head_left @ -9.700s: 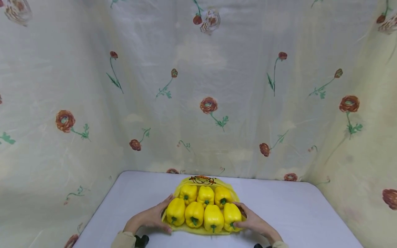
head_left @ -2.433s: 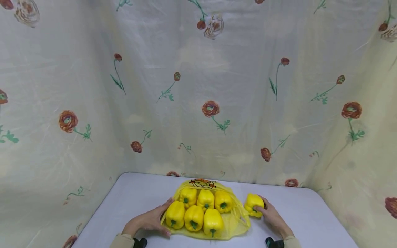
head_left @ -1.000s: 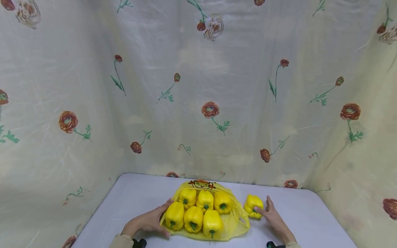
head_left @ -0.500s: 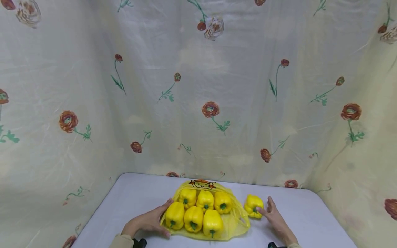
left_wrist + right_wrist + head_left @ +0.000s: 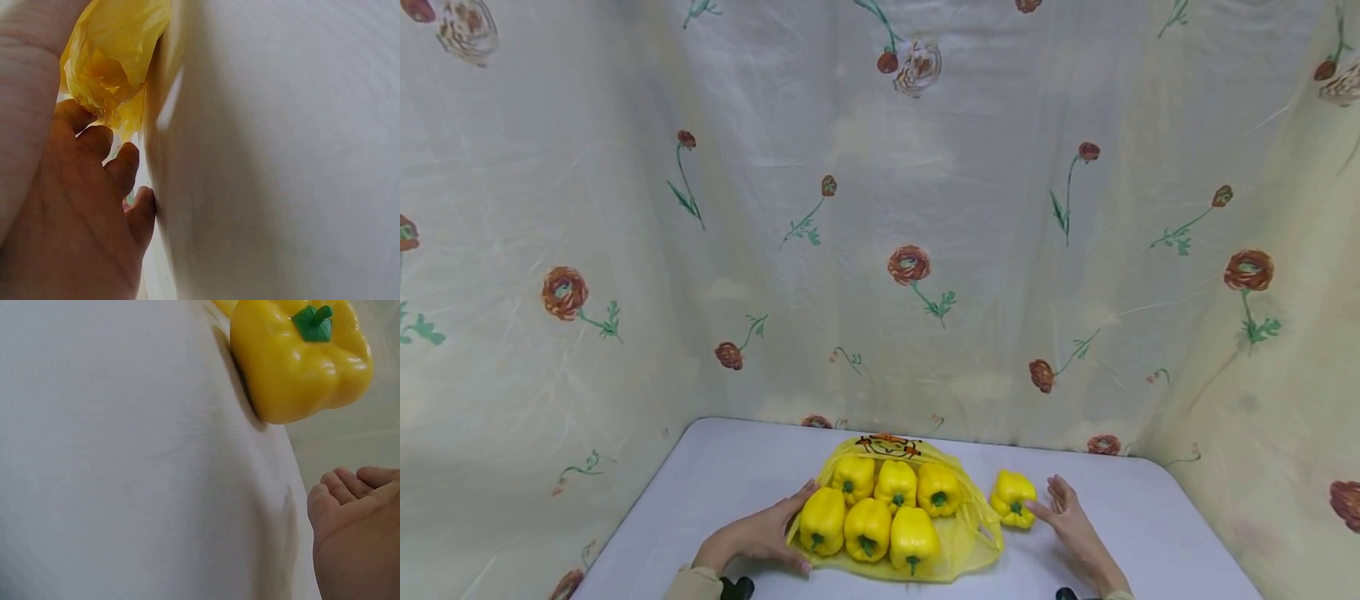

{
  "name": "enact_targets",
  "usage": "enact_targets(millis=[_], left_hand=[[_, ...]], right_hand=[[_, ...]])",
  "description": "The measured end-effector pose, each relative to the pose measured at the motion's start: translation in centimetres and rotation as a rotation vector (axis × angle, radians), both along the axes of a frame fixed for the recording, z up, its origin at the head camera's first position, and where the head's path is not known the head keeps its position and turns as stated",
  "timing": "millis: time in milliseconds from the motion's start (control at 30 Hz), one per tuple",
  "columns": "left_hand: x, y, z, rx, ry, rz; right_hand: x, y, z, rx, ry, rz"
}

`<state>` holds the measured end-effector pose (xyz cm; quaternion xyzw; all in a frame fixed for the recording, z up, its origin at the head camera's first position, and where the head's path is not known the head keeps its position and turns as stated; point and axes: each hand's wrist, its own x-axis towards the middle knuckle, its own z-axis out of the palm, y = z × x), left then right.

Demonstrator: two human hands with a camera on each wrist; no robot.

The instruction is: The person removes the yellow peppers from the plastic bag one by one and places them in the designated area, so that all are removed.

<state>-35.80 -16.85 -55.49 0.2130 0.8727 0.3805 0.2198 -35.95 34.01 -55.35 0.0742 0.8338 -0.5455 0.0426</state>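
A sheer yellow plastic bag [image 5: 958, 550] with a printed face lies on the table, with several yellow bell peppers [image 5: 868, 531] grouped in two rows on or in it. My left hand [image 5: 758, 533] rests against the bag's left side, thumb toward the front and fingers at the far side. In the left wrist view its loosely bent fingers [image 5: 125, 165] touch the crumpled plastic. One yellow bell pepper [image 5: 1013, 500] stands apart, right of the bag, its green stem [image 5: 315, 324] facing me. Just right of that pepper is my right hand [image 5: 1075, 529], fingers extended and holding nothing.
The white table [image 5: 730, 458] has rounded far corners. Pale curtains [image 5: 880, 350] with printed flowers hang behind it and along both sides. Dark wrist straps [image 5: 737, 588] show at the bottom edge.
Over the earlier frames, my right hand moved the bag's front right pepper onto the table at the right. It has since let go and drawn slightly right. My left hand has stayed put.
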Motion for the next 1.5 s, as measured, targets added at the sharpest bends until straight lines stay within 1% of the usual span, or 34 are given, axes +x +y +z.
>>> enact_targets(millis=[133, 300, 400, 633, 867, 967, 1033, 1067, 1133, 1167, 1333, 1500], left_hand=[[0.0, 0.0, -0.1, -0.001, 0.007, -0.002], [-0.1, -0.1, -0.2, -0.001, 0.016, -0.009], [0.0, -0.1, -0.2, -0.003, 0.02, -0.017], [0.0, -0.2, -0.2, -0.013, 0.03, -0.019], [-0.1, -0.2, -0.3, -0.018, 0.036, -0.017], [-0.1, -0.2, -0.4, -0.016, 0.037, -0.018], [-0.1, -0.2, -0.3, -0.013, 0.035, -0.016], [-0.1, -0.2, -0.3, -0.01, 0.035, -0.015], [-0.1, -0.2, -0.3, -0.007, 0.035, -0.015], [-0.1, -0.2, -0.2, -0.004, 0.034, -0.014], [-0.1, -0.1, -0.1, -0.009, 0.028, -0.01], [-0.1, 0.1, -0.1, -0.027, 0.022, 0.001]], right_hand=[[0.1, 0.1, 0.5, 0.014, 0.033, 0.017], [0.3, -0.3, 1.5, 0.033, 0.045, 0.013], [0.6, -0.5, 2.1, 0.038, 0.068, 0.019], [1.1, -1.0, 3.4, 0.028, 0.139, 0.057], [1.2, -1.8, 4.3, 0.048, 0.165, 0.079], [1.4, -2.4, 4.7, 0.075, 0.2, 0.092], [1.6, -2.8, 4.9, 0.075, 0.239, 0.103], [1.7, -3.0, 5.0, 0.09, 0.263, 0.106], [1.8, -3.4, 5.1, 0.093, 0.281, 0.12], [1.8, -3.6, 5.2, 0.081, 0.278, 0.136], [2.0, -4.5, 5.7, 0.064, 0.247, 0.161], [2.4, -5.4, 6.2, 0.065, 0.247, 0.196]])
